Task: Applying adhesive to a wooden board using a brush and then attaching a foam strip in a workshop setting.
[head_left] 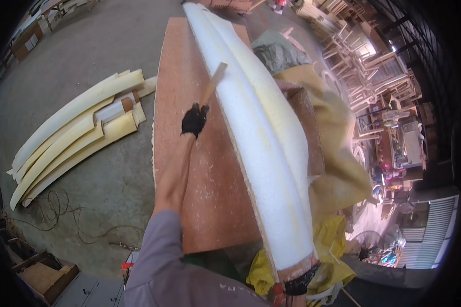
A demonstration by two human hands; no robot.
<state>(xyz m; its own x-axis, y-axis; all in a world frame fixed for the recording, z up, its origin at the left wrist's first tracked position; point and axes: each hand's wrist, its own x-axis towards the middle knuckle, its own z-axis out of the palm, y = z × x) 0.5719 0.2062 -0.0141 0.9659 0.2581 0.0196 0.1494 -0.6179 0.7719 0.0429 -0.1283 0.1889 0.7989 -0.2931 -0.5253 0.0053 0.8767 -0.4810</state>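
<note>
A long, curved piece padded with white and yellowish foam lies over the brown board tabletop, its wooden edge showing along the left side. In a black fingerless glove, my left hand is closed around a flat wooden stick. The stick's far end reaches the left edge of the foam. My right hand, also in a black glove, is at the near end of the padded piece and grips its bare wooden end. Its fingers are partly hidden. A small red object beside it cannot be made out.
Several curved cream foam strips lie on the floor at left, near a loose cord. Tan sheeting and a grey-green bag are right of the table. Yellow bags sit near right; chair frames are stacked beyond.
</note>
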